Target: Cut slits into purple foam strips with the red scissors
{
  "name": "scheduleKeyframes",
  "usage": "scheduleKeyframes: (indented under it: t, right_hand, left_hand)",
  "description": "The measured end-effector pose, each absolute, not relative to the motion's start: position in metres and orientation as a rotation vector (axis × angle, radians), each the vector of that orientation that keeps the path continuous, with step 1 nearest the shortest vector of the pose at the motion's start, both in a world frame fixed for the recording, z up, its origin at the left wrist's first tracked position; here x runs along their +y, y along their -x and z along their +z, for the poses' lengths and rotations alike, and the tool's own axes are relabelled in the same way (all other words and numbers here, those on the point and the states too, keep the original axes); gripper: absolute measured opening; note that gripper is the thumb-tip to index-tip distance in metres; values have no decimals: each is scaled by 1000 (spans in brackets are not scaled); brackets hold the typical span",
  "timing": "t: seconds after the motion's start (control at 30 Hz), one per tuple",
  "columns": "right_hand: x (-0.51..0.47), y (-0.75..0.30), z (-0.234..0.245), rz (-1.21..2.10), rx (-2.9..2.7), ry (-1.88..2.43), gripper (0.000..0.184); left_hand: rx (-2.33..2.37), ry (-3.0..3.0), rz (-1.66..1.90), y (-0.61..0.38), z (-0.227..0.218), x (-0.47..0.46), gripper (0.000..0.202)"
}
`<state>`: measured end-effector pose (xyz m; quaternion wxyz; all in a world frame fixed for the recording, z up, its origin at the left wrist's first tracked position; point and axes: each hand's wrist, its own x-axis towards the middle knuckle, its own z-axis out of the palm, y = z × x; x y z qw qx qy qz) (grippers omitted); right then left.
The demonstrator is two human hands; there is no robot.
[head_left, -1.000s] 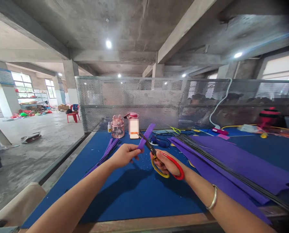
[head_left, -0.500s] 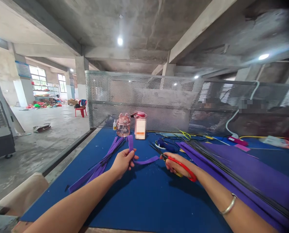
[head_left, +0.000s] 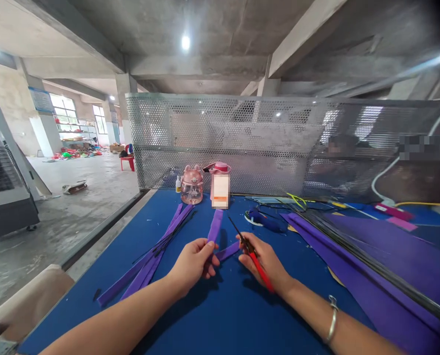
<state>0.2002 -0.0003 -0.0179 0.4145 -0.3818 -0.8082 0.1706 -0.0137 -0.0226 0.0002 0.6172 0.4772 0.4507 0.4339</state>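
My left hand [head_left: 193,264] pinches a short purple foam strip [head_left: 215,226] that stands up from my fingers; a second purple piece [head_left: 228,251] slants down to the right toward my other hand. My right hand [head_left: 265,261] is closed round red-handled scissors [head_left: 252,259], whose dark blades point up and away, close beside the strip. Both hands hover over the blue table [head_left: 212,305].
Long purple strips with thin black rods [head_left: 157,246] lie left of my hands. Large purple sheets [head_left: 383,256] with more black rods cover the right side. A pink cup [head_left: 192,185], a bottle [head_left: 220,186], a blue tool [head_left: 264,221] and cables stand before the perforated metal screen [head_left: 242,143].
The strip, held up against the scissors a second ago, came apart into two pieces. My hands dropped lower and the scissors turned edge-on. The camera swung left and down.
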Motion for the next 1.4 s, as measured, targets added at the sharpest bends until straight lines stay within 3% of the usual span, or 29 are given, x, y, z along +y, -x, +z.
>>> scheduleKeyframes:
  t: [0.43,0.7,0.87,1.07,1.27,1.4]
  right_hand:
    - [-4,-210,-4,605,-2040,975,61]
    - [-5,-246,25,1076,-2249,1056,68]
    - [-9,-258,33,1112,-2353,1191,57]
    - [-22,-232,41,1022,-2436,1207,57]
    - [-33,-208,33,809,-2403,1133,44]
    - [-32,-200,24,570,-2378,1188,56]
  left_hand:
    - [1027,-1121,1043,6,-21,-28,61]
    - [1086,-1014,1111,10,-21,-29,61]
    - [1062,-1003,1144,10,-16,-26,58]
    - [1060,-1041,1135,9,-12,-28,52]
    - [1030,-1212,1074,9,-11,-34,49]
    - [1042,-1219,1118,11,-11,-36,49]
